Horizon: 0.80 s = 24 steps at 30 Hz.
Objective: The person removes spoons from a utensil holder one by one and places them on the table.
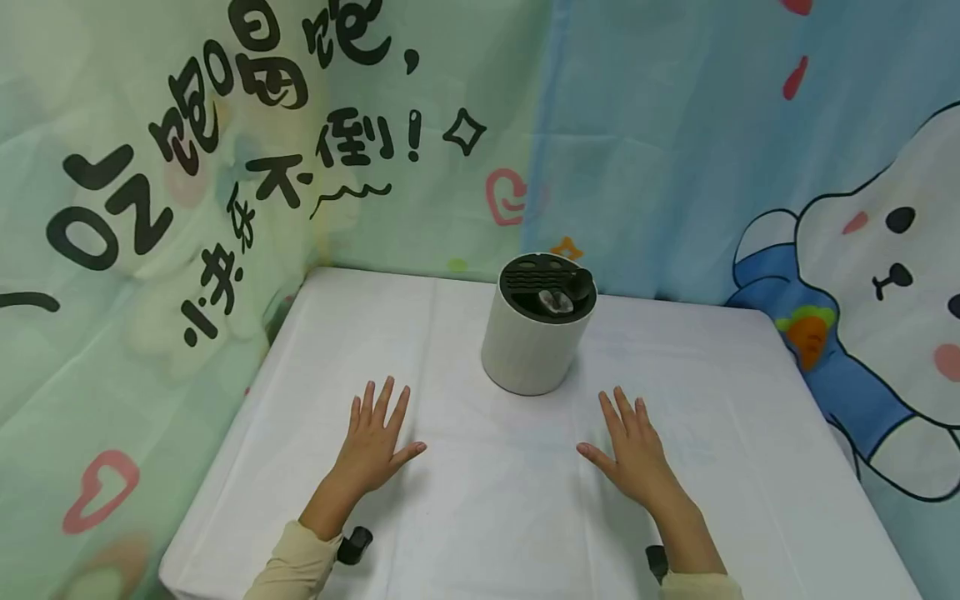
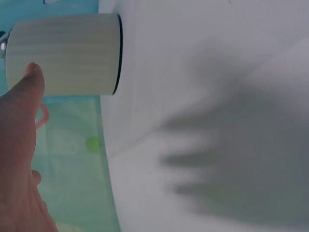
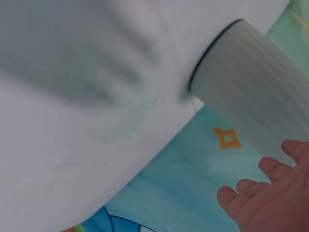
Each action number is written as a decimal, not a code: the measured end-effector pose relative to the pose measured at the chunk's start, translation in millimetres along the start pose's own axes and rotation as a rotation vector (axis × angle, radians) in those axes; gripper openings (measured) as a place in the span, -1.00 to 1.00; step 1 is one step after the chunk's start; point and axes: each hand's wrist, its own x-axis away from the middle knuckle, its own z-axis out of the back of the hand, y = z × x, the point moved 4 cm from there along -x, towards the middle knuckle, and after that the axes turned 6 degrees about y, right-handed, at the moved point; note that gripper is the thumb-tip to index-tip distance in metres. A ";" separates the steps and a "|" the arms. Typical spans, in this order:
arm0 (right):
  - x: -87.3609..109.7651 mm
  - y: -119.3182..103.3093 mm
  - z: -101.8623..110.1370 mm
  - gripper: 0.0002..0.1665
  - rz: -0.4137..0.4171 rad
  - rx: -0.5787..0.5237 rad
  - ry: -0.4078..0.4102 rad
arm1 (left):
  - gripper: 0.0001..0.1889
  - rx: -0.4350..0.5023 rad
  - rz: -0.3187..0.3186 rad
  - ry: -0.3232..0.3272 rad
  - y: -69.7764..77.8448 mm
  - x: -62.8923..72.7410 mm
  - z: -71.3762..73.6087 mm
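A white round holder (image 1: pixel 528 354) with a black slotted top (image 1: pixel 532 279) stands upright toward the back of the table. In its top sit a small shiny silver piece (image 1: pixel 556 302) and a dark rounded part beside it. My left hand (image 1: pixel 375 446) is spread over the cloth, in front and to the left of the holder, holding nothing. To the front right, my right hand (image 1: pixel 636 458) is likewise spread with straight fingers and nothing in it. Both wrist views show the holder's ribbed side beyond the fingers, with each hand's shadow on the cloth.
A white cloth covers the table (image 1: pixel 480 517). Printed curtains rise close behind it and along the left, with black lettering (image 1: pixel 273 79) and a cartoon bear (image 1: pixel 892 275) at the right. Dark wrist devices (image 1: pixel 355 546) sit below both hands.
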 end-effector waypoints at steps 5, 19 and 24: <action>-4.9 0.9 5.3 0.01 -0.004 0.002 -0.004 | -0.16 -0.003 -0.020 0.020 2.2 -1.4 1.4; -22.9 6.5 27.4 0.05 -0.023 -0.046 0.003 | -0.16 -0.003 0.037 0.029 -8.0 -2.3 -0.1; -36.8 9.5 44.0 0.05 -0.028 -0.121 0.022 | -0.14 0.074 0.166 -0.043 -17.9 6.9 -19.7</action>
